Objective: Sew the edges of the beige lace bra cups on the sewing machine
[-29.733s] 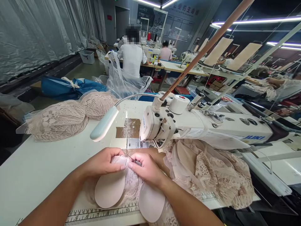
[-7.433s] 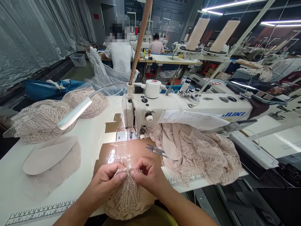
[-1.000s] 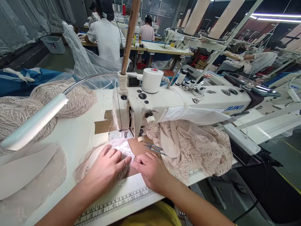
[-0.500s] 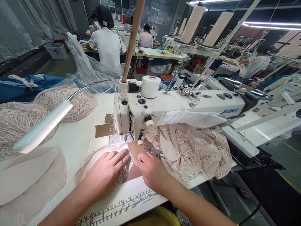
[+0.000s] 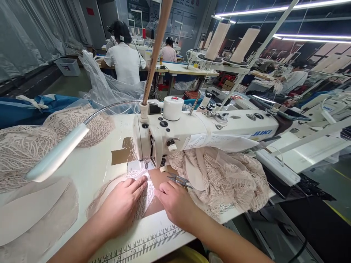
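Observation:
My left hand [image 5: 124,199] lies flat, fingers stretched out, on a beige lace piece [image 5: 149,190] just in front of the sewing machine's needle area [image 5: 146,164]. My right hand [image 5: 175,201] is closed, with thumb and index finger pinched at the right edge of that lace. Thread snips [image 5: 178,179] lie on the brown machine bed [image 5: 159,177] just beyond my right knuckles. The white sewing machine [image 5: 175,131] stands over the work, and its lamp brightens the lace near the needle. The exact grip under my right fingertips is hidden.
Bunched lace [image 5: 233,175] lies right of the bed. Lace cups [image 5: 79,124] and a flat beige piece [image 5: 35,212] lie left. A lamp [image 5: 60,151] arches over the table. A printed ruler [image 5: 148,243] runs along the front edge. Co-workers [image 5: 124,62] sit beyond.
The camera view has tilted slightly, so the machine sits a little lower in the picture. Both hands keep nearly the same places on the lace.

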Tool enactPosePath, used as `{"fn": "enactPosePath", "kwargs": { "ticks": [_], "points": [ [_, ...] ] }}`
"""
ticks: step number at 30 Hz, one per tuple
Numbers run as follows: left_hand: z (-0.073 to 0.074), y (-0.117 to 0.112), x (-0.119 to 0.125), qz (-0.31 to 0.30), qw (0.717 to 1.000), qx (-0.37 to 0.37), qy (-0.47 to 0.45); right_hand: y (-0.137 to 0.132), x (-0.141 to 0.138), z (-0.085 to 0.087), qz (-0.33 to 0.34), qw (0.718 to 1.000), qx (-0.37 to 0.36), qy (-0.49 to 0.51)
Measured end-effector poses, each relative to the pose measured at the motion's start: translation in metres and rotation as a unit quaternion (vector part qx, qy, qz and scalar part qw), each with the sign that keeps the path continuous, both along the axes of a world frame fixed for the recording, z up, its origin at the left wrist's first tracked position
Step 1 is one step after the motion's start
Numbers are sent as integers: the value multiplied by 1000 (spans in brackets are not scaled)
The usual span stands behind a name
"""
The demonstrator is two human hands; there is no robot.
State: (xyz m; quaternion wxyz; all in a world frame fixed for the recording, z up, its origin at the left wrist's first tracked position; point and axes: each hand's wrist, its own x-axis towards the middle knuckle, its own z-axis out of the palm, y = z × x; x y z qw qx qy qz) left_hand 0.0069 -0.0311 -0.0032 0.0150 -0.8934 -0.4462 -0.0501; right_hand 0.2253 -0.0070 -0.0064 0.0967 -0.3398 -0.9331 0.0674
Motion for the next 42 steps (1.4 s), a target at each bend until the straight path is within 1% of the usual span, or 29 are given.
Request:
{"fn": "enactPosePath", "kwargs": {
  "ticks": [7, 12, 15, 18, 20, 23, 28, 35, 38, 42],
  "points": [
    [4, 17, -10, -6, 999, -14, -43, 9, -10, 4, 9, 999, 19, -34],
    [6, 35, -19, -22, 998, -10, -64, 21, -20, 12, 20, 999, 6, -49],
    [7, 46, -23, -30, 997, -5, -66, 28, -28, 16, 6, 998, 2, -58],
    [6, 54, -25, -33, 998, -1, -57, 32, -32, 15, -19, 998, -12, -61],
    [5, 56, -27, -38, 997, 6, -63, 33, -34, 14, -29, 998, -18, -54],
    [1, 53, -29, -47, 996, 14, -80, 33, -33, 12, -28, 998, -16, -46],
    [0, 47, -28, -70, 993, -6, -92, 36, -33, 11, -18, 999, -16, -29],
    [3, 61, -30, -69, 992, -5, -103, 41, -38, 8, -63, 998, -23, -5],
    [4, 65, -31, -63, 991, -6, -121, 42, -38, 6, -62, 998, -19, -3],
    [2, 68, -32, -45, 991, -10, -125, 44, -35, -1, -54, 998, 0, 23]
  ]
}}
